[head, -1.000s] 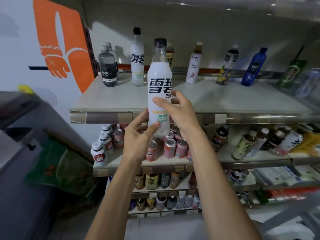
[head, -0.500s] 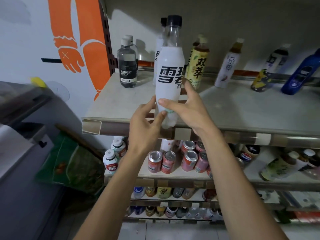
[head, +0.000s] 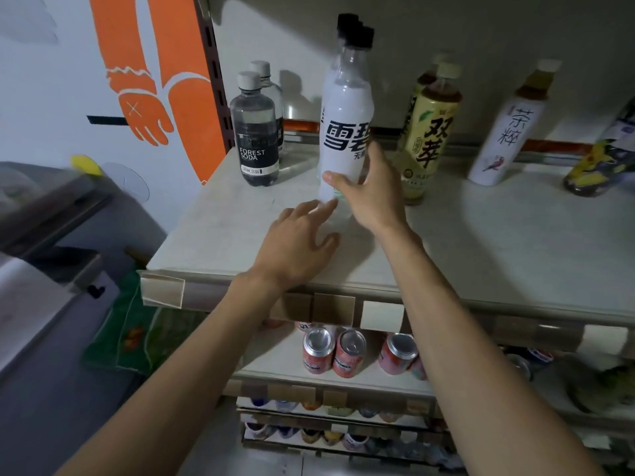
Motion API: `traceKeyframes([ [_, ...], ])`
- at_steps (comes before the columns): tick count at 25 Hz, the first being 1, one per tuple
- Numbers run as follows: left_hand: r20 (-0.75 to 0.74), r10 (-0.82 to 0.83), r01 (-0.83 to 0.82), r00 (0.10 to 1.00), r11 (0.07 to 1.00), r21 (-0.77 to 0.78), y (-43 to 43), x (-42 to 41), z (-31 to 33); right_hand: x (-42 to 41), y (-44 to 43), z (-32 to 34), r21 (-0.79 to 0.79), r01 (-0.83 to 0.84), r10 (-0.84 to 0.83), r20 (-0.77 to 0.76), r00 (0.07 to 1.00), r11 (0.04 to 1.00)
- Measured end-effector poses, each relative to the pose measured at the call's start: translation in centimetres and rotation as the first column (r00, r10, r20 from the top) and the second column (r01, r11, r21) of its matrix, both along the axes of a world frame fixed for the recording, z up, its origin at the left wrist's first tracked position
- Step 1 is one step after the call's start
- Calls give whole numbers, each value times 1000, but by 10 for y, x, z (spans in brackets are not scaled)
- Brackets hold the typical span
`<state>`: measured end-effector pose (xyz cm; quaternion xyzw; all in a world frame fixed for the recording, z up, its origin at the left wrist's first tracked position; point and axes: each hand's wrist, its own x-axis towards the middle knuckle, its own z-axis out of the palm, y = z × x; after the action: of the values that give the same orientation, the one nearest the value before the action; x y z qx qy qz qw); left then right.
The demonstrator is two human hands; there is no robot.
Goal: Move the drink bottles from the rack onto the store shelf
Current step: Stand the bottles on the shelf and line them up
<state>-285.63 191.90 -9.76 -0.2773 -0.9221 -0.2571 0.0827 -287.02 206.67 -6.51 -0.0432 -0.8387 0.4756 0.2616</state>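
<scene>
- Two bare hands are seen reaching over the top shelf (head: 464, 255), a pale, flat store board with paper price tags along its front edge.
- A white plastic drink bottle with a black cap and bold dark lettering (head: 347, 132) is stood upright on that shelf, directly in front of a second bottle of the same kind (head: 338, 46), of which little more than the black cap is shown.
- The right hand (head: 372, 190) is wrapped around the lower part of the front white bottle, thumb on the near side and fingers curled behind it.
- The left hand (head: 297, 245) is held with fingers spread and loose, nothing gripped; its fingertips lie by the bottle's base, though contact cannot be judged.
- Left of the white bottle, a clear bottle with a dark "FOREST SODA" label (head: 256, 132) is placed, another like it behind.
- Just beside the right hand, a yellow-labelled tea bottle (head: 429, 139) is stood, and further right a slim white tea bottle (head: 508, 132).
- Red-and-pink cans (head: 348, 353) are lined up on the shelf below.
</scene>
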Motion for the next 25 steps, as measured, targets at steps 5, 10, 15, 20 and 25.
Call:
traceKeyframes([
  [5,-88,13,-26,996,990,-142,-1,-24,6,-23,-8,-10,61,72,-68,-65,996,996],
  [10,-84,-42,28,996,987,-160,-3,-37,10,-27,-13,-10,57,121,-117,-66,991,991],
  [15,-31,-55,51,998,990,-135,-7,-34,7,-30,-20,-9,7,158,-159,38,987,987],
  [20,26,-108,111,994,987,-120,-17,-25,7,-6,-22,-5,13,143,-144,116,983,990],
  [25,54,-240,246,969,956,-159,-23,-15,12,40,-21,-2,321,129,-214,246,945,938],
])
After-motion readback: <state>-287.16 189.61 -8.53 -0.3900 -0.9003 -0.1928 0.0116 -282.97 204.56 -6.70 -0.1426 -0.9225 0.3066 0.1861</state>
